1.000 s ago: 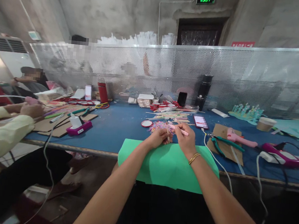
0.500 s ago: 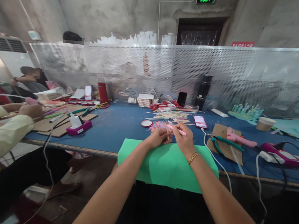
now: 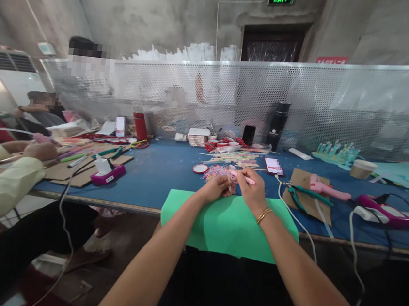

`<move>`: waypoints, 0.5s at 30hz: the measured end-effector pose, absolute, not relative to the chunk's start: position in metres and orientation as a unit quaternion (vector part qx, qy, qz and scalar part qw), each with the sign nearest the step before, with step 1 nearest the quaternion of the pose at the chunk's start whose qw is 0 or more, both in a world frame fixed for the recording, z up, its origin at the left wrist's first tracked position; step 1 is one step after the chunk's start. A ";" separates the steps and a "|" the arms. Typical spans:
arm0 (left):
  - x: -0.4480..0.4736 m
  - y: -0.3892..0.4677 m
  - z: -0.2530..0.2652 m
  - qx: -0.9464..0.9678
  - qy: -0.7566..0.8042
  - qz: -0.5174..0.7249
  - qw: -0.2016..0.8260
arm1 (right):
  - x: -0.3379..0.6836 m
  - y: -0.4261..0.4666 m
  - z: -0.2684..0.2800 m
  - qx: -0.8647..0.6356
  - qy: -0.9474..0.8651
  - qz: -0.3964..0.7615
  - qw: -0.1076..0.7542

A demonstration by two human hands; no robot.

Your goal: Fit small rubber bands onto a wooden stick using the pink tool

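My right hand (image 3: 253,186) is closed round a pink pen-like tool (image 3: 247,180), its tip pointing left toward my other hand. Fingers pinched together, my left hand (image 3: 219,186) holds a small item at the tool's tip, too small to make out. Both hands are above the near edge of the blue table, close together. Just behind them is a heap of thin coloured strips (image 3: 211,172), partly hidden by my fingers. A green sheet (image 3: 227,228) hangs over the table edge beneath my wrists.
Teal-handled pliers (image 3: 311,196) and a pink glue gun (image 3: 328,189) lie on cardboard at right, near a purple power strip (image 3: 384,212). A phone (image 3: 274,166), thin sticks (image 3: 236,159) and a black flask (image 3: 279,126) stand behind. At left, a co-worker's hands (image 3: 42,150) are busy.
My hands stay almost in place, with only slight finger movement at the tool's tip. Behind the perforated screen, a person's head has shifted left.
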State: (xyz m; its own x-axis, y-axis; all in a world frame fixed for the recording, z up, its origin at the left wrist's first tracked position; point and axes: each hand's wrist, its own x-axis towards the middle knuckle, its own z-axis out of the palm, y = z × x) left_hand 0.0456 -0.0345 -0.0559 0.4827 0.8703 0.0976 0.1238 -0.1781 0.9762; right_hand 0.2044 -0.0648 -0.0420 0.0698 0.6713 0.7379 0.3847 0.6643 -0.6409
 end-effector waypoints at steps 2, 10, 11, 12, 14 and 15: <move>0.046 -0.035 -0.056 0.684 0.367 0.352 0.523 | 0.205 -0.065 -0.042 -0.404 -0.660 0.112 0.623; 0.046 -0.036 -0.054 0.683 0.367 0.352 0.524 | 0.205 -0.065 -0.042 -0.400 -0.671 0.115 0.613; 0.046 -0.036 -0.054 0.682 0.371 0.352 0.522 | 0.205 -0.065 -0.043 -0.407 -0.665 0.111 0.616; 0.045 -0.036 -0.054 0.682 0.373 0.352 0.521 | 0.205 -0.065 -0.043 -0.411 -0.660 0.110 0.619; 0.046 -0.036 -0.054 0.683 0.373 0.352 0.519 | 0.205 -0.066 -0.042 -0.405 -0.663 0.121 0.618; 0.046 -0.037 -0.054 0.684 0.371 0.353 0.520 | 0.205 -0.066 -0.042 -0.398 -0.670 0.127 0.614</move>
